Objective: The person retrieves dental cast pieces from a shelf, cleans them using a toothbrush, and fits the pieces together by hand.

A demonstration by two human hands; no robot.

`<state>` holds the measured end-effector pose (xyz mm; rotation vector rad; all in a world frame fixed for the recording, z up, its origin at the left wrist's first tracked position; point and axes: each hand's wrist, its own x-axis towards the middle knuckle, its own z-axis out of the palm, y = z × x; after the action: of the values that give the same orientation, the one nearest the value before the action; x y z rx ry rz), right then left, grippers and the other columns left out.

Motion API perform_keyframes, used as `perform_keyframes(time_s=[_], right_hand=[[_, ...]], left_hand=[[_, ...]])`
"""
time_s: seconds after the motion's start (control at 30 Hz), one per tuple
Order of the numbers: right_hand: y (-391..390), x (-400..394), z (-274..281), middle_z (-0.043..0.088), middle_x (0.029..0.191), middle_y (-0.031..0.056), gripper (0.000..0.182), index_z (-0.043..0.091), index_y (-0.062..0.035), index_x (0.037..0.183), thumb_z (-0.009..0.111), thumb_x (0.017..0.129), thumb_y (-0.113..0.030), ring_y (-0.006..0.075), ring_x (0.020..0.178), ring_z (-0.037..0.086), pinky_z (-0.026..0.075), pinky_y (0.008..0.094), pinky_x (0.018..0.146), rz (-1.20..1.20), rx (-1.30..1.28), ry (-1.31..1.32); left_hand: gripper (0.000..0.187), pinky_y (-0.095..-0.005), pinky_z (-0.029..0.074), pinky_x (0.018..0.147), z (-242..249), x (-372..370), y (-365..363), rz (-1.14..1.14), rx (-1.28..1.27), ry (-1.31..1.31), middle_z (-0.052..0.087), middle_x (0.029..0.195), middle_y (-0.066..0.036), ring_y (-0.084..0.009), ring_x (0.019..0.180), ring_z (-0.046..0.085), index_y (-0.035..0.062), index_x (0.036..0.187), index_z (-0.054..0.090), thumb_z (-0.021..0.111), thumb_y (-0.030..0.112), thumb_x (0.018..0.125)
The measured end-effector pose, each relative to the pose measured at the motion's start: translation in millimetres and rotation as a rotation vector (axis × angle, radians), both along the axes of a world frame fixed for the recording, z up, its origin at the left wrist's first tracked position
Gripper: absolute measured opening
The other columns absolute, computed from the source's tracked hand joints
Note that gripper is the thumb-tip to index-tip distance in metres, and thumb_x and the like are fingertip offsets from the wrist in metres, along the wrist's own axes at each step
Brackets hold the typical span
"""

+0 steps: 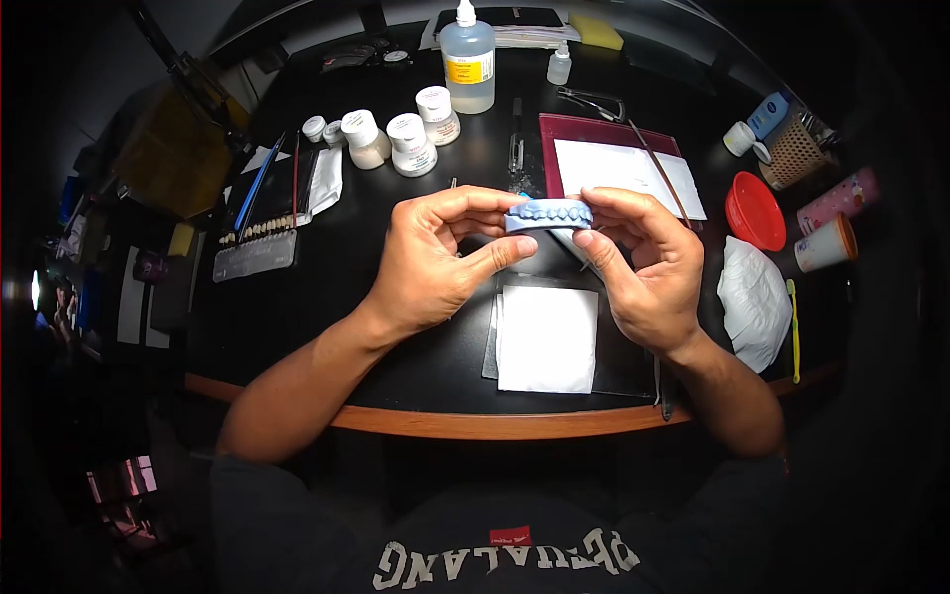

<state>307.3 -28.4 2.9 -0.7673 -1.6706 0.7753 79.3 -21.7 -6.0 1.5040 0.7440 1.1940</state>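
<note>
A light blue dental model (548,216) with a row of moulded teeth is held up above the desk. My left hand (445,243) pinches its left end between thumb and fingers. At the other end, my right hand (648,257) grips it the same way, thumb low and fingers on top. The teeth face forward along the upper half; the far side is hidden. Below the model lies a folded white tissue (547,342) on a flat plate whose edge shows at its left.
Behind stand powder jars (412,146) and a large liquid bottle (468,64). Brushes and a tooth shade guide (255,253) lie left. To the right are a maroon tray (564,129) with white paper (623,178), a red bowl (755,213) and a crumpled white bag (754,302).
</note>
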Motion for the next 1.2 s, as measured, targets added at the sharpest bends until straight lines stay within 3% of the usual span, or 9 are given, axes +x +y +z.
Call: perform_keyframes(time_s=[0.27,0.47,0.57,0.67,0.83,1.1,1.2], right_hand=[[2.5,1.3,-6.3,0.075,0.110,0.0153,0.029,0.071,0.0016,0.118,0.072,0.089,0.007,0.0195,0.100,0.073,0.058,0.0286,0.085,-0.001,0.034,-0.056],[1.2,-0.9,-3.5,0.075,0.109,0.0146,0.026,0.072,0.0002,0.111,0.073,0.086,0.008,0.0202,0.098,0.074,0.058,0.0284,0.081,-0.034,0.065,-0.088],[1.2,0.2,-2.3,0.075,0.107,0.0142,0.027,0.072,-0.0002,0.109,0.075,0.083,0.007,0.0202,0.096,0.074,0.058,0.0282,0.079,-0.042,0.089,-0.137],[0.8,0.5,-1.1,0.075,0.105,0.0140,0.028,0.073,-0.0005,0.108,0.078,0.081,0.005,0.0202,0.093,0.074,0.058,0.0280,0.076,-0.051,0.132,-0.177],[2.7,0.0,-0.6,0.074,0.104,0.0142,0.027,0.073,-0.0002,0.106,0.079,0.080,0.005,0.0207,0.091,0.074,0.059,0.0273,0.071,-0.055,0.176,-0.180],[1.9,-1.0,-1.6,0.074,0.104,0.0145,0.025,0.072,-0.0002,0.101,0.080,0.078,0.005,0.0205,0.093,0.074,0.058,0.0274,0.070,-0.056,0.153,-0.179],[1.5,1.5,4.1,0.074,0.104,0.0148,0.025,0.072,-0.0006,0.099,0.082,0.076,0.002,0.0204,0.092,0.073,0.058,0.0289,0.071,-0.027,0.180,-0.289]], left_hand=[[0.029,-0.0264,0.057,0.080,5.7,-3.4,-5.1,0.137,0.326,0.286,0.075,0.096,-0.012,-0.0142,0.089,0.072,-0.0030,0.110,0.074,0.083,-0.003,0.082],[0.027,-0.0263,0.056,0.078,6.7,-4.5,-4.4,0.166,0.429,0.303,0.075,0.095,-0.011,-0.0146,0.088,0.072,-0.0019,0.108,0.076,0.082,-0.003,0.082],[0.039,-0.0268,0.057,0.083,4.9,-4.8,-3.2,0.135,0.340,0.296,0.075,0.101,-0.012,-0.0148,0.092,0.072,-0.0037,0.122,0.069,0.080,-0.004,0.085],[0.051,-0.0284,0.058,0.091,5.3,3.5,-4.9,0.087,0.022,0.001,0.073,0.108,-0.015,-0.0159,0.100,0.072,-0.0062,0.136,0.057,0.076,-0.005,0.089],[0.046,-0.0307,0.058,0.098,8.5,-1.9,-4.0,-0.038,-0.140,-0.030,0.072,0.112,-0.018,-0.0190,0.105,0.072,-0.0069,0.136,0.054,0.071,-0.002,0.093],[0.043,-0.0301,0.057,0.098,9.5,-1.0,-4.8,-0.057,-0.158,-0.091,0.072,0.113,-0.016,-0.0170,0.105,0.071,-0.0073,0.134,0.057,0.071,-0.003,0.093],[0.044,-0.0298,0.057,0.098,6.1,1.2,-5.4,-0.045,-0.072,-0.075,0.072,0.113,-0.015,-0.0157,0.105,0.070,-0.0072,0.134,0.059,0.071,-0.004,0.093]])
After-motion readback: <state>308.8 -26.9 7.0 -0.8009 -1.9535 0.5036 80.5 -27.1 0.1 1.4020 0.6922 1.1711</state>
